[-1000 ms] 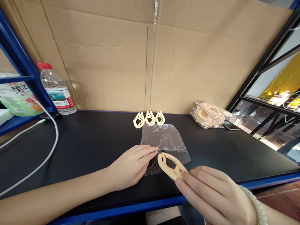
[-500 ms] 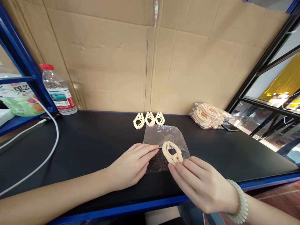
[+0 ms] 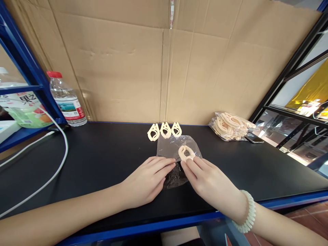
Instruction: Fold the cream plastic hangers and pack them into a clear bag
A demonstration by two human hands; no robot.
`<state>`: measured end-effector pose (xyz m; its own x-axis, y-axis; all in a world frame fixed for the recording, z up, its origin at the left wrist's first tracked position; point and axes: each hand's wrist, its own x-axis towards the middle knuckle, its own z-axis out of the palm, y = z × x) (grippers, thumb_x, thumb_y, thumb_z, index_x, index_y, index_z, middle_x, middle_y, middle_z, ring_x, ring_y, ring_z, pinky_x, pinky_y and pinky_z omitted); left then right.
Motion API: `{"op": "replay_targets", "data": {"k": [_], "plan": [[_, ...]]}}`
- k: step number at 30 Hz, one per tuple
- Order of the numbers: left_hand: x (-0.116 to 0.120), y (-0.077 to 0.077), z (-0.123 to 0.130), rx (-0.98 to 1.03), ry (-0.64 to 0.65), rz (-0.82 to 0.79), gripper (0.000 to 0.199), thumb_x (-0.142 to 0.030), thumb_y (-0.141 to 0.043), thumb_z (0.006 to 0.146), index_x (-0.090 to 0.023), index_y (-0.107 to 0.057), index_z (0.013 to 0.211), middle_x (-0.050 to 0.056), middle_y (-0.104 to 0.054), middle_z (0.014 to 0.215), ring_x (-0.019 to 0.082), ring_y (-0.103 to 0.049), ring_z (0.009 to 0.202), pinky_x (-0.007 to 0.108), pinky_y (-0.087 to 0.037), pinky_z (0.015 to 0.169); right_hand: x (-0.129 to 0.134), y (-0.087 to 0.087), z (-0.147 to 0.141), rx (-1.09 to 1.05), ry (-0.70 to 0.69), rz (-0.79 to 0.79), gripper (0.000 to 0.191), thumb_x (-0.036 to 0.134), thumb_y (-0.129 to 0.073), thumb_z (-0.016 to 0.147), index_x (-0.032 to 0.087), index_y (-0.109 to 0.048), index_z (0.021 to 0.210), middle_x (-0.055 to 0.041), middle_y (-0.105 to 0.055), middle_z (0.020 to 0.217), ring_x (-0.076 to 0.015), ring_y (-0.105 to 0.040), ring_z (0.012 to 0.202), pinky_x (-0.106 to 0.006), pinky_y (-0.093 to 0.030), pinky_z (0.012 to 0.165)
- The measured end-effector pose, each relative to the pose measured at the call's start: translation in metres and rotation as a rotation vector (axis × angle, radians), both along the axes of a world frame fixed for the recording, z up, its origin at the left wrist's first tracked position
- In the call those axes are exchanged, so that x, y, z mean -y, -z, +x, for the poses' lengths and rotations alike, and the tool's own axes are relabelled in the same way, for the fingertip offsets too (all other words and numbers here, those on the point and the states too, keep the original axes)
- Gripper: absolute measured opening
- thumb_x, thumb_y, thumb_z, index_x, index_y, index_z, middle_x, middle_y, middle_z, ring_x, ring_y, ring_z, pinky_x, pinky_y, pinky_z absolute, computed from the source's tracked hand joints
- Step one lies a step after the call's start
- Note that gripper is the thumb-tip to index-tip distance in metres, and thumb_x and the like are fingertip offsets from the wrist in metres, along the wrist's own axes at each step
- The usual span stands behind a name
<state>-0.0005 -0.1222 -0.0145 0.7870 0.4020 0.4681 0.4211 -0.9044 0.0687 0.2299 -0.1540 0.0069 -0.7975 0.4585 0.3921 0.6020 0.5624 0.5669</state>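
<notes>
My right hand (image 3: 212, 182) grips a cream folded travel hanger (image 3: 181, 153) by its near end, fingers and thumb closed on it. The hanger lies over the mouth of a clear plastic bag (image 3: 169, 147), its far loop on the upper part of the film. Flat on the table, the bag has its near edge pinned under the fingertips of my left hand (image 3: 148, 181); those fingers are pressed together on the film. Just behind the bag stand three matching folded hangers (image 3: 162, 131) in a row. Whether the hanger's held end is inside the bag cannot be seen.
On the right of the black table (image 3: 110, 150) is a pile of bagged hangers (image 3: 227, 126), beside a phone (image 3: 255, 138). A water bottle (image 3: 68, 102) and a white cable (image 3: 64, 150) are at the left. Cardboard (image 3: 115, 68) walls the back.
My right hand has moved the hanger away from me and slightly left, farther over the bag. My left hand stays on the bag's edge. The view has shifted slightly.
</notes>
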Motion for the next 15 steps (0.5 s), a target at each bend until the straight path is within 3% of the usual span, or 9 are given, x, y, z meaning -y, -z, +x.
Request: {"op": "replay_targets", "data": {"k": [6,15], "plan": [[-0.001,0.000,0.000,-0.004,0.000,-0.019,0.047,-0.008,-0.042,0.089,-0.014,-0.046,0.135,0.013,-0.056,0.134,0.026,-0.052,0.122,0.043,-0.046,0.102,-0.003,0.005,0.000,-0.032,0.040,0.016,0.019,-0.003,-0.049,0.082,0.009,-0.064,0.082,-0.0075,-0.055,0.073,-0.0197,-0.050,0.065,-0.033,-0.044,0.058],[-0.001,0.000,0.000,-0.018,-0.006,-0.038,0.044,-0.008,-0.043,0.089,-0.014,-0.049,0.133,0.013,-0.057,0.133,0.025,-0.053,0.121,0.043,-0.046,0.102,-0.013,0.006,-0.003,-0.045,0.059,0.061,0.021,0.001,-0.054,0.080,0.014,-0.061,0.066,-0.0082,-0.056,0.072,-0.0219,-0.048,0.072,-0.033,-0.030,0.057]]}}
